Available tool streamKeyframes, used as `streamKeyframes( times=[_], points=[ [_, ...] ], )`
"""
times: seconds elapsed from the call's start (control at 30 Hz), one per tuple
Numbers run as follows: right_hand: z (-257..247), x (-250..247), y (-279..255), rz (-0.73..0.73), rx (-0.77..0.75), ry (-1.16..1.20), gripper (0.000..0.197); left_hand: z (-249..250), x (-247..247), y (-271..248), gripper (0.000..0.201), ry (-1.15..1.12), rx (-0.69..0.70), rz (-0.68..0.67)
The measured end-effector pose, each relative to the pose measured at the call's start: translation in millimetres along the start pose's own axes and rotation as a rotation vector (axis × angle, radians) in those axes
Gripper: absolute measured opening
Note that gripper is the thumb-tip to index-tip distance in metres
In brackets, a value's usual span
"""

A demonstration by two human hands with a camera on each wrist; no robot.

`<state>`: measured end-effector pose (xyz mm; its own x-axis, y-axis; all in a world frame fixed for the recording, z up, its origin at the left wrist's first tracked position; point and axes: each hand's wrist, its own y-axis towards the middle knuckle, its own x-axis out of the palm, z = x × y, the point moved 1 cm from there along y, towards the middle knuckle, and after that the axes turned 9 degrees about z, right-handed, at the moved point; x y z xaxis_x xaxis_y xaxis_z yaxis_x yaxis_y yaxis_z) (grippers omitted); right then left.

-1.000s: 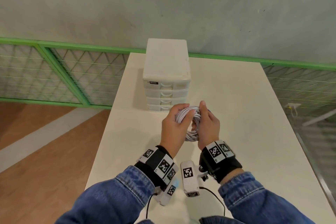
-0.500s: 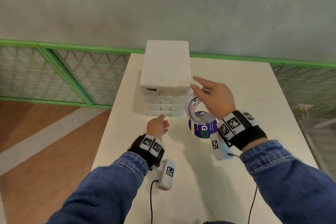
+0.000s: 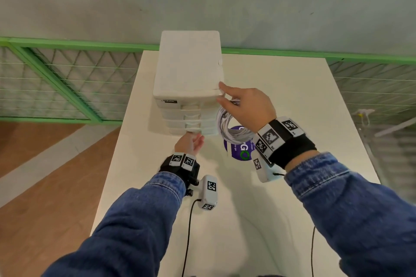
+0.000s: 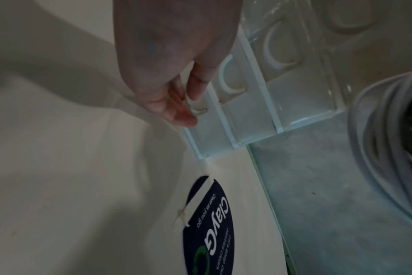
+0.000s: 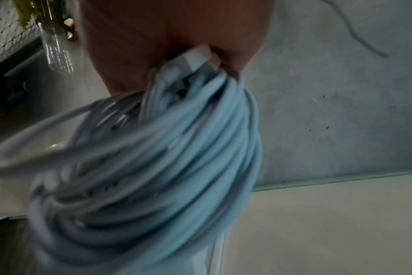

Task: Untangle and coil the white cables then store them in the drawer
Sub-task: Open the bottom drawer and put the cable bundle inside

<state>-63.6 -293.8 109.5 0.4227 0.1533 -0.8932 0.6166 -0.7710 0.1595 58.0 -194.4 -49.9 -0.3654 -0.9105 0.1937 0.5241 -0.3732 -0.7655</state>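
Head and wrist views, storing step. The right hand (image 3: 245, 108) holds the coiled bundle of white cables (image 3: 227, 128) pinched at its top, forefinger extended toward the front corner of the white plastic four-drawer cabinet (image 3: 189, 67); the coil hangs free just beside the cabinet's right side, above a round dark purple sticker (image 3: 238, 150) on the cream table (image 3: 292, 101). The left hand (image 3: 189, 144) reaches the lowest translucent drawer (image 4: 209, 128), fingers loosely curled at its curved handle (image 4: 196, 109); whether they already hook it cannot be told, and all four drawers appear closed.

Likely faults: the light cabinet may slide toward the person instead of the drawer opening, since nothing clearly braces it; the loosely held loops, one already straying outward in the right wrist view, may spring apart or snag the drawer rim; the bundle may prove too thick for a shallow drawer.

Clearances: open tabletop lies in front of the cabinet for drawer travel. The cabinet stands near the table's left edge; ample surface extends to the right.
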Motion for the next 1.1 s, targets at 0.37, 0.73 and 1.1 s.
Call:
streamKeyframes(
  times=[0.37,0.73,1.1],
  points=[
    [-4.1,5.6,5.2,0.123,-0.149,-0.103,0.033,-0.1,3.7,4.9,0.016,-0.112,0.008,0.060],
    [-4.6,6.6,1.8,0.129,-0.100,-0.025,0.034,-20.5,-26.6,-31.9,0.022,-0.055,-0.064,0.115],
    [-10.3,4.8,-2.9,0.099,-0.005,0.034,0.035,-55.3,-85.4,-59.2,0.007,0.015,-0.086,0.007]
  ],
)
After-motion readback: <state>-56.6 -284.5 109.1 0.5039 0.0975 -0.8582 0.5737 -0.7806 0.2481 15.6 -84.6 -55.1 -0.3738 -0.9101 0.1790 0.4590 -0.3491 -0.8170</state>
